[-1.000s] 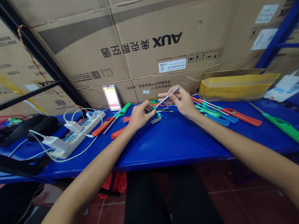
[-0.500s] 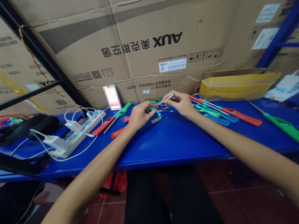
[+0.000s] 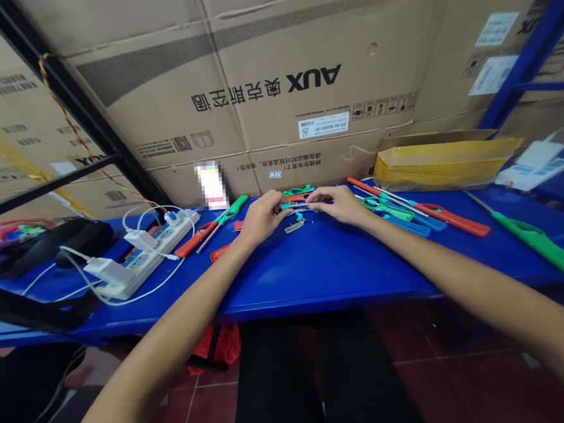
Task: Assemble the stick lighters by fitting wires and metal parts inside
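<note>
Silver tube: slim shiny metal tube [image 3: 301, 205], held roughly level between the two hands, just above the middle of the worktop, toward the back. There's a small teal plastic end piece [image 3: 285, 206] by the left fingertips.
Left grip: left hand [image 3: 262, 218] has thumb and fingers pinched round the teal end, basically no gap.
Right grip: right hand [image 3: 342, 206] has the other end of the tube between thumb and fingertips, pretty much closed up too.
How far along: tube and teal piece look lined up, but can't tell if they're properly joined, fingers are in the way. Loose bits are lying out, so I'd call it partway. How much is left, no clue from here.
Loose bits: small flat metal clip [image 3: 294, 226] with a bit of teal plastic, just in front of the hands. Orange-red plastic shell [image 3: 220, 252], partly behind the left forearm.
Left side: orange-handled lighter [image 3: 194, 240] and green-handled lighter [image 3: 237, 206], side by side, both look whole.
Right side: long red-handled lighter [image 3: 461, 220], blue plastic handle [image 3: 408, 225], big green-handled one [image 3: 540, 242] further out.
Outer stuff: blue worktop [image 3: 315, 273], white power strip [image 3: 143, 266], yellow-taped cardboard box [image 3: 440, 165].
</note>
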`<state>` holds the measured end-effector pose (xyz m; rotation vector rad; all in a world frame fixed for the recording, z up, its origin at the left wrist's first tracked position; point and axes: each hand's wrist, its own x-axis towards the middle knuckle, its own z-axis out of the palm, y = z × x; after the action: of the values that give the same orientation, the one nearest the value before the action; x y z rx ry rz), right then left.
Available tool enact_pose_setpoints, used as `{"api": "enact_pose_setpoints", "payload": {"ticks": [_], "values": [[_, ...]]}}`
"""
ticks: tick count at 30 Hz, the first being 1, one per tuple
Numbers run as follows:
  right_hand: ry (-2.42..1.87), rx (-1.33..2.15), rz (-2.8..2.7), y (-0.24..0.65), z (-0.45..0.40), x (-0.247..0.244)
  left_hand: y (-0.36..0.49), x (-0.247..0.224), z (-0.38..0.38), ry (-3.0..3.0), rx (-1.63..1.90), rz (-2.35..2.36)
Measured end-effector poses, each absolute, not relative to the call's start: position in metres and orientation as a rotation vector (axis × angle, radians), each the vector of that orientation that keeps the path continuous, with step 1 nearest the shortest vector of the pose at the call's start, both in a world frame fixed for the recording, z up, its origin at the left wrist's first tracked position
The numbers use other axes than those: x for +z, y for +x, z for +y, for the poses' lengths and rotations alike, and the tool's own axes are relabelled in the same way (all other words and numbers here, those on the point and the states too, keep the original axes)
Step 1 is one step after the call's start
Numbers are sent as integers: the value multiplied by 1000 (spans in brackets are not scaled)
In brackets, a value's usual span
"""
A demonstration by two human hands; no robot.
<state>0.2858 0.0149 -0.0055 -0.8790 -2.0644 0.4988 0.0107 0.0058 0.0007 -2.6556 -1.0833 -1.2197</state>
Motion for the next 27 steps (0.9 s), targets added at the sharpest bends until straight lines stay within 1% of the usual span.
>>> {"api": "enact_pose_setpoints", "payload": {"ticks": [4,7,15,22,27], "values": [[-938,193,-2220,283,10,-2,16,0,2,-2704,-1188,-1060],[-972,72,-2341,279,5,0,21,0,-3,-2688,-1152,-1047],[-953,159,-2397,269,-2,-3,27,-6,-7,-2670,-1024,-900],[-1081,50,-2284,261,-2,-2,30,-14,-5,-2652,-1012,-751],[-1054,-27,-2237,258,-7,-5,31,-10,-9,-2667,-1024,-799]]}}
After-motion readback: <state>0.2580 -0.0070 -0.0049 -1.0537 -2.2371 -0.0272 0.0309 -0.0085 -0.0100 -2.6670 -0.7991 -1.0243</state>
